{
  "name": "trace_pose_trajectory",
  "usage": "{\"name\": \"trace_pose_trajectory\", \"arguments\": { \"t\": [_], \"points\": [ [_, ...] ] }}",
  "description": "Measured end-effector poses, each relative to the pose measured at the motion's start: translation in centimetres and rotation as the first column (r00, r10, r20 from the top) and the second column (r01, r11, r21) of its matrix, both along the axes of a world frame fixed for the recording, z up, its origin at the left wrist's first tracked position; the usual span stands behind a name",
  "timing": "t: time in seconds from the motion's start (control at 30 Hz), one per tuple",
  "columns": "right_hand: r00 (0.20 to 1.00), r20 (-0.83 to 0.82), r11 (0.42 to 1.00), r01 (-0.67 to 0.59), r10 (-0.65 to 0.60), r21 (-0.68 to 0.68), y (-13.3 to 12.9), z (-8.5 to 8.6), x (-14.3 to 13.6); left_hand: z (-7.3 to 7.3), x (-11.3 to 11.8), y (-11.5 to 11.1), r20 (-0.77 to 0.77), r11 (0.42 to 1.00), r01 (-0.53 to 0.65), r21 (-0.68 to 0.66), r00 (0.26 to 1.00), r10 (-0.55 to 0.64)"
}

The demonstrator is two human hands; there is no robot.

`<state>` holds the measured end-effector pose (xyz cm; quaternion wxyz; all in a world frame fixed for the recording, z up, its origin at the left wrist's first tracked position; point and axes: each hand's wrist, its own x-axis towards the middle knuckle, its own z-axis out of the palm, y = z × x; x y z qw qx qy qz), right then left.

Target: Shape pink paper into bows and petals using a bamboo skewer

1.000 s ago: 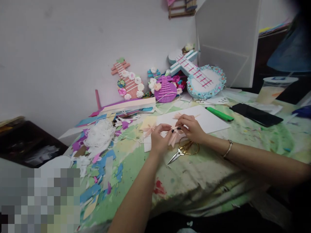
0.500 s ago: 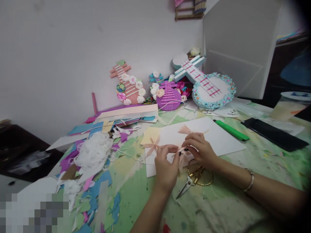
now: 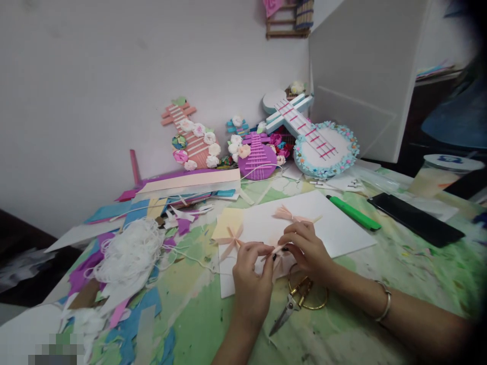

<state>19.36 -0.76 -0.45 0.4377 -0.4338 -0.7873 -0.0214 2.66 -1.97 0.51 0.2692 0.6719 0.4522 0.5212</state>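
My left hand (image 3: 251,284) pinches one end of a small peach paper strip (image 3: 280,249) between thumb and fingers. On the strip's other end my right hand (image 3: 309,253) is closed too, its fingertips meeting close to the left ones. Both hands are over a white board (image 3: 331,223). More peach paper shows below the fingers, partly hidden. A peach paper flower (image 3: 231,241) lies left of my left hand, by a yellow paper square (image 3: 228,219). Beyond the right hand is a peach paper tassel (image 3: 285,214). Gold-handled scissors (image 3: 292,304) rest on the table, beneath the right wrist.
A green marker (image 3: 353,213) and a black phone (image 3: 416,219) lie to the right, near a lidded tub (image 3: 437,175). At left sit a heap of white string (image 3: 127,251) and paper scraps (image 3: 133,314). Decorated paper lutes (image 3: 327,149) lean on the wall behind.
The view has shifted slightly, so the scene sits a little lower and further left. Both hands keep their pinch on the paper strip, with only slight finger movement.
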Motion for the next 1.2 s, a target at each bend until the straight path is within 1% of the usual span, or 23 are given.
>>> {"name": "trace_pose_trajectory", "arguments": {
  "t": [0.17,0.33,0.5,0.63,0.8,1.03,1.1,1.2],
  "points": [
    [1.0,-0.001,1.0,-0.002,0.002,0.018,-0.05,-0.04,0.05,-0.14,-0.02,-0.06,-0.017,0.998,0.015,0.068,1.0,-0.014],
    [1.0,-0.014,1.0,-0.017,0.018,0.024,-0.05,0.09,-0.07,-0.23,-0.07,-0.04,-0.068,0.997,0.027,0.073,0.997,-0.023],
    [0.999,-0.026,1.0,-0.027,0.027,0.008,0.12,-0.02,-0.24,-0.27,-0.13,0.15,-0.08,0.995,0.015,0.098,0.997,-0.007],
    [1.0,-0.01,1.0,-0.029,0.029,0.004,0.01,-0.16,-0.08,-0.32,-0.14,0.13,-0.084,0.994,0.032,0.102,0.996,-0.023],
    [1.0,0.019,0.999,-0.017,0.016,0.032,-0.25,0.09,0.11,-0.29,-0.19,-0.06,-0.094,0.991,0.052,0.125,0.995,-0.04],
    [1.0,0.029,0.998,-0.014,0.013,0.057,-0.01,0.14,0.02,0.09,-0.25,0.04,0.002,1.0,0.024,-0.008,1.0,-0.024],
    [0.999,0.04,0.998,-0.007,0.005,0.061,0.07,0.08,0.07,0.08,-0.28,0.13,0.028,0.998,0.02,-0.065,0.999,-0.018],
    [0.998,0.063,0.996,-0.01,0.004,0.087,0.16,0.11,0.14,-0.21,-0.27,0.28,0.064,0.982,0.02,-0.186,0.998,-0.008]
  ]
}}
